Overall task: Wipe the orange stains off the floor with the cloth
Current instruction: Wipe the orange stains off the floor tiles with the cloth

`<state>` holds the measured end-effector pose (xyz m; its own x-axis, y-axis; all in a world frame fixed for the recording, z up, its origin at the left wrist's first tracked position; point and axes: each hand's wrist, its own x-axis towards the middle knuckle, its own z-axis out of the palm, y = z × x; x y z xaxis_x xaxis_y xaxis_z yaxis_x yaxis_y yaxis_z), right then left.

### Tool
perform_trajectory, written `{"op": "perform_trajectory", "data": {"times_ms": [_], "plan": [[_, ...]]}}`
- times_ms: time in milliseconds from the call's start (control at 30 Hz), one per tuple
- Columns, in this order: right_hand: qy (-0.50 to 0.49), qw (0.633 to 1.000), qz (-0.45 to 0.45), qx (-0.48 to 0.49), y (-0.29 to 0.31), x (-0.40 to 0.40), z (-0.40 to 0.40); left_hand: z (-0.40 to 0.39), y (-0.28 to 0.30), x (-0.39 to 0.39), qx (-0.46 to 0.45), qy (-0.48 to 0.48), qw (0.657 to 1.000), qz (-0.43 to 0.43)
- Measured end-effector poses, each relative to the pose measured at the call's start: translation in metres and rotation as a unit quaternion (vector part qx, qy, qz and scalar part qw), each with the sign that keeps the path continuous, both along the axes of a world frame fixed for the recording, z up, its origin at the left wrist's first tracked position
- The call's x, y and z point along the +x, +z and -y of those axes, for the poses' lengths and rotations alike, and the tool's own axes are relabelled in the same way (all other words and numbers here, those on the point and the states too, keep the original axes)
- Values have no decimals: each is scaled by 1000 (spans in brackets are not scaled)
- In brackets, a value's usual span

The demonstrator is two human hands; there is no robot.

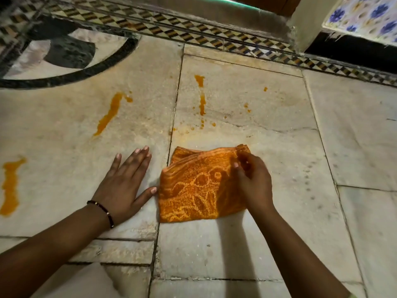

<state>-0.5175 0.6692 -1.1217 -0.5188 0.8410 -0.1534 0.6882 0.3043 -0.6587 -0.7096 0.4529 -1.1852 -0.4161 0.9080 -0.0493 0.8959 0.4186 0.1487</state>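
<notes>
An orange patterned cloth (pixel 193 188), folded, lies flat on the pale stone floor (pixel 290 168) in the middle of the view. My right hand (pixel 251 181) rests on its right side, fingers curled at the cloth's far right edge. My left hand (pixel 124 186) lies flat on the floor just left of the cloth, fingers straight, thumb tip touching the cloth's left edge. Orange stains mark the floor: a long streak (pixel 108 115) beyond the left hand, a thin streak (pixel 202 100) with several drops beyond the cloth, and a broad streak (pixel 10 188) at the far left.
A checkered tile border (pixel 193 37) runs along the far side of the floor. A black curved inlay (pixel 71 74) sits at the upper left. A pale pillar base (pixel 307 29) and a blue-flowered tiled surface (pixel 365 16) stand at the upper right.
</notes>
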Motion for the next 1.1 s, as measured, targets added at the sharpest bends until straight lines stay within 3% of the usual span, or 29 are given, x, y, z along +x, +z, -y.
{"op": "perform_trajectory", "data": {"times_ms": [33,100,167,233,300,367,400,467,500,567,600,667,733,800,867,933,1000,1067,1100], "plan": [[0,995,76,68,-4,-2,-6,-2,-1,-2,-6,-2,1000,-1],[-9,986,148,73,-14,-6,-17,-1,-5,-4,-21,-7,1000,-1],[-45,996,70,-31,-13,-6,-27,1,-9,-6,-27,-8,1000,-5],[-74,995,5,-70,-7,4,-38,3,-10,-5,-30,-5,999,-11],[-97,995,5,-37,-3,19,-51,2,-10,-4,-25,-1,1000,-15],[-116,988,103,23,0,26,-53,2,-11,-5,-26,-4,1000,-16],[-89,979,162,90,1,25,-47,3,-11,-5,-28,-2,999,-15],[46,957,173,227,3,13,-21,3,-12,-5,-24,-2,1000,-17],[152,945,165,238,3,5,0,3,-12,-5,-23,-6,1000,-16],[344,902,198,170,-7,-5,42,3,-12,-5,-23,-6,1000,-12],[396,879,224,139,-19,-5,56,3,-12,-5,-22,-4,1000,-11],[411,878,195,153,-45,1,64,2,-11,-5,-20,-4,1000,-12],[356,916,110,147,-50,4,61,2,-12,-5,-18,-3,1000,-10],[284,958,-50,-2,-29,-1,63,3,-12,-4,-18,-2,1000,-8],[196,939,-205,-196,-1,-8,68,2,-12,-4,-18,0,1000,-8],[78,897,-312,-303,19,-6,60,2,-11,-3,-18,1,1000,-4],[-81,866,-328,-368,20,4,40,2,-10,-4,-19,2,1000,0],[-218,889,-236,-327,9,19,23,2,-9,-4,-21,1,1000,0],[-261,918,-162,-252,4,26,19,2,-9,-4,-22,1,1000,1]]}}
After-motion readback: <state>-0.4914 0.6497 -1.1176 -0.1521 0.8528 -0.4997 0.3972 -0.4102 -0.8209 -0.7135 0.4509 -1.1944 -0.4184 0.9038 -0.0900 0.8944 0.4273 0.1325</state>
